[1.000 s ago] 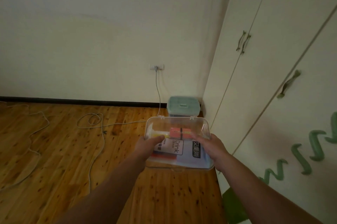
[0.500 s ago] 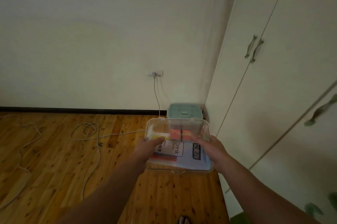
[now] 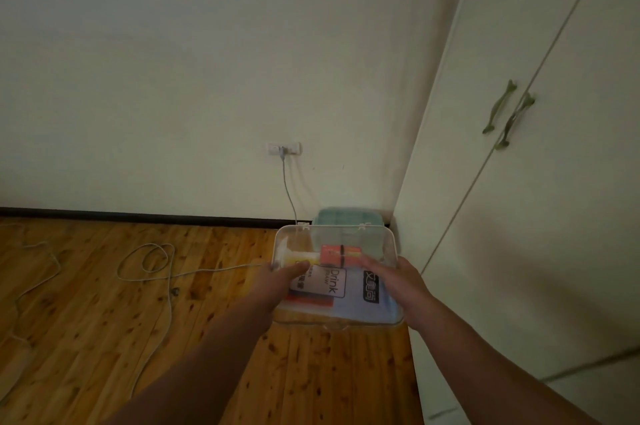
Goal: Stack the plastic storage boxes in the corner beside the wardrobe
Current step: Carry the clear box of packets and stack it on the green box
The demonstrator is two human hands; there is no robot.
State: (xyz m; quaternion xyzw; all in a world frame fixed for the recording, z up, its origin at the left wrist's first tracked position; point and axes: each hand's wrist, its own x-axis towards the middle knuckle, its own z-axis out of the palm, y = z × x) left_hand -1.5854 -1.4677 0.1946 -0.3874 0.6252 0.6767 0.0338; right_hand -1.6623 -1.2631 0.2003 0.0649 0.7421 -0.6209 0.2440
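I carry a clear plastic storage box (image 3: 367,241) with printed packets inside, held level in front of me above the floor. My left hand (image 3: 277,281) grips its left side, thumb across the lid. My right hand (image 3: 403,281) grips its right side, thumb on the lid. A teal storage box (image 3: 346,216) stands on the floor in the corner between the wall and the wardrobe (image 3: 519,217); the clear box hides most of it from view.
A white cable (image 3: 289,189) drops from a wall socket (image 3: 283,148) just left of the teal box and loops over the wooden floor (image 3: 104,320) to the left. The wardrobe doors run along the right side.
I have moved closer to the corner while carrying the clear box; the teal box has become more covered by it, and the wardrobe's green decorations have left the view.
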